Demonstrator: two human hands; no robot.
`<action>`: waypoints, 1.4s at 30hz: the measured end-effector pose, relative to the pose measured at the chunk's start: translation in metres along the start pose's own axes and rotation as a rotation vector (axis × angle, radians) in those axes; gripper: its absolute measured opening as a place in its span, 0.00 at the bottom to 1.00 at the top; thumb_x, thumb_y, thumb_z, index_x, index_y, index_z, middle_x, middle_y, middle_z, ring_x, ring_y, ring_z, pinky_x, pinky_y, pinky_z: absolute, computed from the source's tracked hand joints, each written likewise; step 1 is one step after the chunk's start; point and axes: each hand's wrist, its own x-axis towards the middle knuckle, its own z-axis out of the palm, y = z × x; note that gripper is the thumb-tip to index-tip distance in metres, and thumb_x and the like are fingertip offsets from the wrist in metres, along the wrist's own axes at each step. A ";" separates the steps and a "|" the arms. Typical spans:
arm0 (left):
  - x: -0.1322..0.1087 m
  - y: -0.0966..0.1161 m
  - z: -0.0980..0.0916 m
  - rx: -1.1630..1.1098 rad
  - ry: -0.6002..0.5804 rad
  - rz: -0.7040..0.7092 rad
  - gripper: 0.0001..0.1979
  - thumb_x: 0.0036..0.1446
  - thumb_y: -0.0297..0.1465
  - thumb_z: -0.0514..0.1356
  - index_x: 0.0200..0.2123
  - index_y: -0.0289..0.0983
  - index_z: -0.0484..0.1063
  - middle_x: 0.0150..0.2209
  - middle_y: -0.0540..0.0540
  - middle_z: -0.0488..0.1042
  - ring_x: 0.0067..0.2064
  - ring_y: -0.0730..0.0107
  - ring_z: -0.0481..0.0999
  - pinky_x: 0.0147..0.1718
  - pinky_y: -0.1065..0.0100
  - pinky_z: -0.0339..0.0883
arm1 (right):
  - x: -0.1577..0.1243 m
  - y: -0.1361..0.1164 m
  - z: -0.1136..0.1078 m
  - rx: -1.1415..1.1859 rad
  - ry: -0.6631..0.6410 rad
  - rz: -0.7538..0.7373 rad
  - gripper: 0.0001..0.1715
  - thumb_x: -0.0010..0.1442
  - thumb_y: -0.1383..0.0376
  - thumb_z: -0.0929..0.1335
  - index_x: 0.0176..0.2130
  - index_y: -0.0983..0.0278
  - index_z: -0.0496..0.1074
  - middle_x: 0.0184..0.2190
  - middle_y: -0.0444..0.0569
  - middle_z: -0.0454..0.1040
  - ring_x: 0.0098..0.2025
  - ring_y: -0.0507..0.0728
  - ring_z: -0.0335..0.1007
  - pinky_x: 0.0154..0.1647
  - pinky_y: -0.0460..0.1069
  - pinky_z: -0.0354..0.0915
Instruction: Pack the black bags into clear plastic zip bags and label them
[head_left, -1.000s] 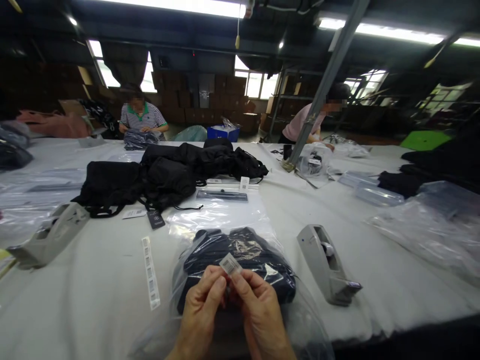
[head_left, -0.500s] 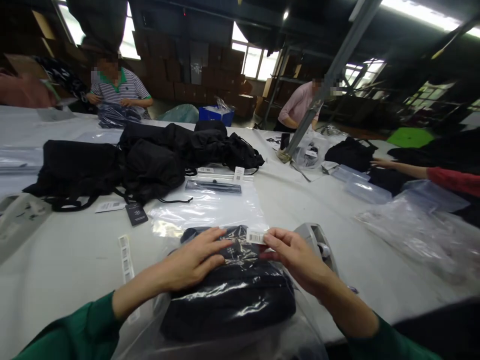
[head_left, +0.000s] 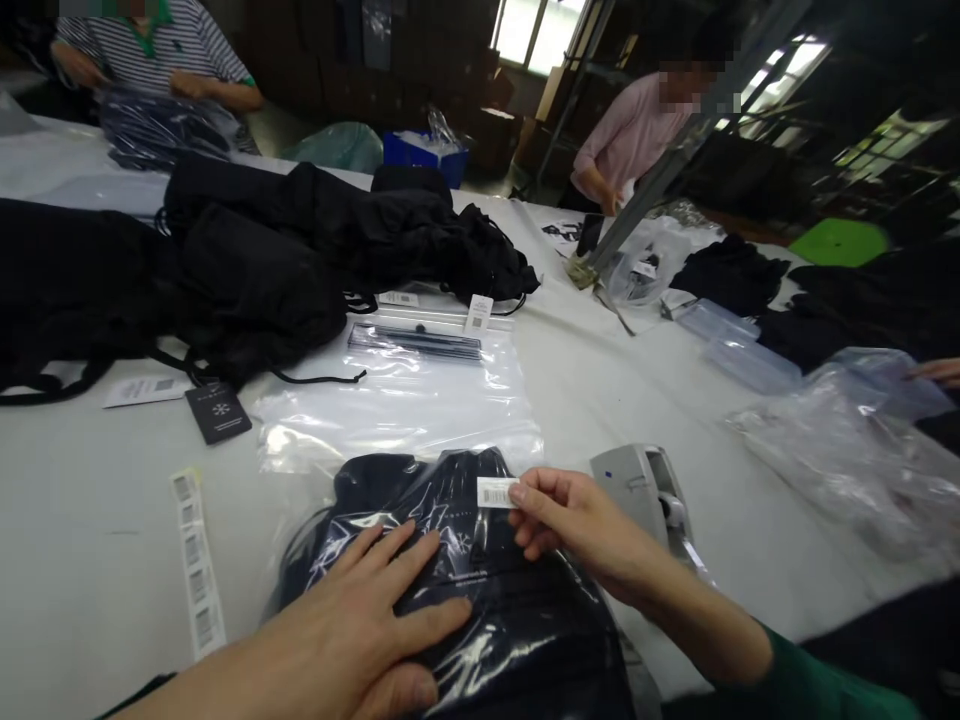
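Note:
A dark garment in a clear plastic bag [head_left: 525, 620] lies at the table's near edge. My left hand [head_left: 360, 620] rests on it with fingers spread, holding nothing. Between thumb and finger, my right hand [head_left: 562, 515] pinches a small white barcode label [head_left: 495, 492] over the bag's upper part. A strip of barcode labels [head_left: 196, 570] lies to the left. Just beyond the bagged garment is a flat clear bag [head_left: 405, 400]. A grey dispenser [head_left: 645, 490] stands right of my right hand.
Black drawstring bags [head_left: 255, 270] with tags, one a black tag [head_left: 217, 410], lie across the back left. A slanted metal post [head_left: 645, 200] rises at the back. Plastic bags [head_left: 847, 450] lie at the right. Two people stand across the table; another person's hand [head_left: 937, 371] shows far right.
The view has tilted down and closer. My left hand has moved nearer with fingers spread wider. The bagged garment lies flatter, showing more of its front. My right hand still holds the label.

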 end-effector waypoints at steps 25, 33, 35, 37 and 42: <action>0.010 -0.002 -0.004 0.206 -0.131 -0.038 0.28 0.61 0.46 0.56 0.63 0.58 0.56 0.67 0.36 0.51 0.65 0.32 0.51 0.55 0.31 0.54 | 0.036 0.012 0.009 -0.135 -0.141 0.319 0.19 0.58 0.58 0.69 0.21 0.64 0.64 0.12 0.36 0.63 0.10 0.43 0.51 0.09 0.39 0.45; 0.018 0.002 -0.016 0.237 -0.082 -0.041 0.43 0.55 0.47 0.62 0.68 0.49 0.44 0.69 0.37 0.41 0.68 0.37 0.44 0.61 0.35 0.46 | 0.039 0.014 0.017 -0.380 -0.062 0.345 0.21 0.60 0.62 0.66 0.19 0.64 0.62 0.11 0.37 0.62 0.11 0.44 0.53 0.10 0.39 0.47; 0.025 0.000 -0.018 0.210 -0.094 -0.002 0.49 0.53 0.53 0.60 0.69 0.45 0.38 0.70 0.39 0.37 0.69 0.40 0.38 0.63 0.36 0.40 | 0.040 0.015 0.018 -0.445 -0.048 0.351 0.19 0.60 0.63 0.66 0.19 0.63 0.63 0.11 0.37 0.62 0.12 0.45 0.55 0.11 0.40 0.50; 0.033 -0.007 -0.017 0.171 -0.149 0.043 0.48 0.54 0.57 0.55 0.69 0.46 0.35 0.70 0.43 0.37 0.69 0.43 0.37 0.64 0.37 0.37 | 0.040 0.017 0.017 -0.581 -0.047 0.306 0.17 0.59 0.63 0.66 0.20 0.63 0.65 0.13 0.39 0.65 0.13 0.47 0.59 0.13 0.42 0.55; 0.037 -0.021 -0.010 0.127 -0.232 0.030 0.47 0.53 0.61 0.51 0.69 0.47 0.38 0.70 0.45 0.38 0.69 0.42 0.39 0.64 0.36 0.35 | 0.027 0.012 0.004 -1.210 0.041 -0.216 0.14 0.60 0.57 0.69 0.32 0.66 0.77 0.30 0.55 0.78 0.36 0.64 0.76 0.38 0.54 0.69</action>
